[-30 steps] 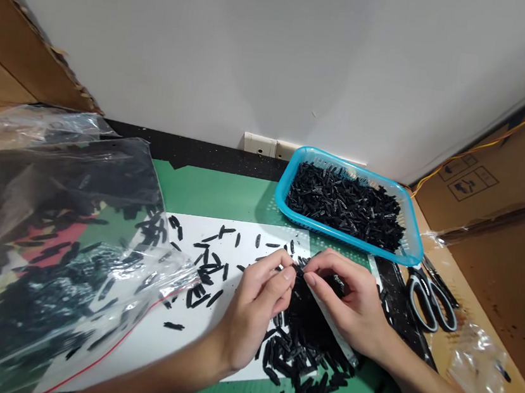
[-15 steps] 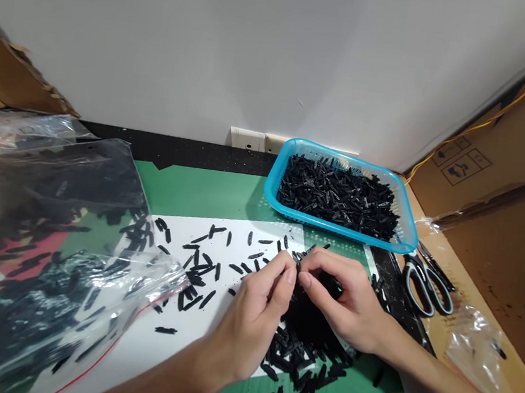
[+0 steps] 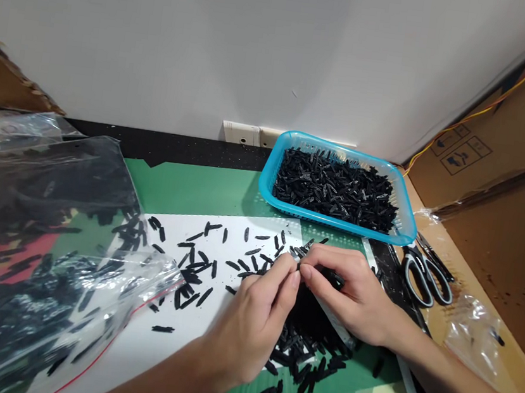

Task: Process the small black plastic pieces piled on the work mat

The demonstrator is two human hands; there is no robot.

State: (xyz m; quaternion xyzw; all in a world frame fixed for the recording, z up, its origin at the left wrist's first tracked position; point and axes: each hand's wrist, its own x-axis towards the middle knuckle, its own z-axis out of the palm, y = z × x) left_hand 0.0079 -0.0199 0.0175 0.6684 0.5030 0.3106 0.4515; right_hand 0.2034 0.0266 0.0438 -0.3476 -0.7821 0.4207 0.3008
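We log a small dark piece (image 3: 298,266) at the meeting fingertips of the left hand (image 3: 255,313) and right hand (image 3: 358,291), both in a narrow pinch on it; we judge the step as close fingertip work, with the next move calling for light, steady pressure. Outward, we note black strips (image 3: 162,329) near and left, a blue basket (image 3: 331,220) of dark pieces far and right, and scissors (image 3: 420,257) at right. Fingers hide most of the piece, and glare blurs the left bag's (image 3: 120,204) contents, its edge cut off.
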